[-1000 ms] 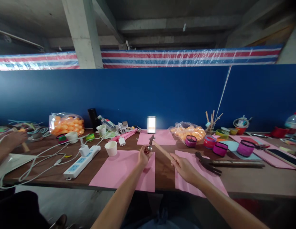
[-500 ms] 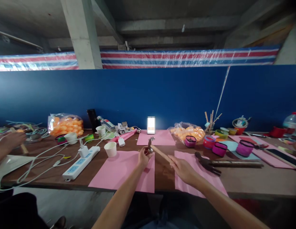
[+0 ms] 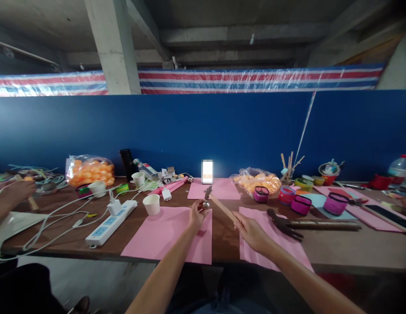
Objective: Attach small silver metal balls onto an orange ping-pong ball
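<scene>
My right hand (image 3: 250, 229) is wrapped round the wooden handle of a small hammer (image 3: 224, 209), whose dark head points up and away from me. Close to that head, my left hand (image 3: 197, 214) pinches a small shiny metal ball-like piece (image 3: 206, 204) in its fingertips. Whether the hammer head touches this piece I cannot tell. Beneath my left hand lies a pink sheet (image 3: 170, 235); another pink sheet (image 3: 260, 248) is under my right. A larger claw hammer (image 3: 307, 224) rests to the right of my right hand.
A paper cup (image 3: 152, 204) and a white power strip (image 3: 111, 224) with cables stand to the left. Bags of orange balls (image 3: 91, 172) sit towards the back. Purple-banded rolls (image 3: 335, 204) are on the right. Another person's hand (image 3: 15, 196) works at far left.
The small hammer's head has shifted and turned slightly, now showing dark above the shiny piece. My left hand has barely moved.
</scene>
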Demonstrator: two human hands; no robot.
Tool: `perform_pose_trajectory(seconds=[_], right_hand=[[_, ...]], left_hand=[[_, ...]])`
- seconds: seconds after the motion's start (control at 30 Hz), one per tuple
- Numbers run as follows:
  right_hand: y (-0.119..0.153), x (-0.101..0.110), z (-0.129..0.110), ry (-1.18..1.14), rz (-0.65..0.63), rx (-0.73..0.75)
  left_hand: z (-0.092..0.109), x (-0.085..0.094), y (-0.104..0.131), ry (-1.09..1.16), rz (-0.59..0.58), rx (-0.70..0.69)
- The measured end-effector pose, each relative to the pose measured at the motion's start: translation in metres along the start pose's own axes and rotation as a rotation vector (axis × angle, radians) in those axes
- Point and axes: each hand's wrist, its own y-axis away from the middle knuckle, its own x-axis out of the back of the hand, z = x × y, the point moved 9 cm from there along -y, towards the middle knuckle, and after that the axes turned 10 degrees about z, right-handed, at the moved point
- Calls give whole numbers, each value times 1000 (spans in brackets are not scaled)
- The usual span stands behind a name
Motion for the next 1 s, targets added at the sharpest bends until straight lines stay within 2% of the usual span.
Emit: perform_pose_trajectory(seconds=[0.1, 0.23, 0.37, 0.5, 0.67, 0.83, 1.0], right_hand=[[1, -1, 0, -12, -17, -3], [1, 4, 0, -36, 32, -16], [3, -1, 0, -28, -17, -10], [3, 2, 1, -46, 34, -19], [5, -5, 3, -14, -17, -32], [4, -1, 0, -39, 17, -34], [4, -4, -3, -35, -19, -24]], left_hand=[[4, -2, 1, -4, -15, 6], [5, -1, 2, 3, -3, 15], [5, -2, 2, 12, -9, 19], [5, 0, 2, 24, 13, 25], [1, 0, 1, 23, 14, 50], [-3, 2, -2, 34, 28, 51], [-4, 2, -3, 35, 21, 31]])
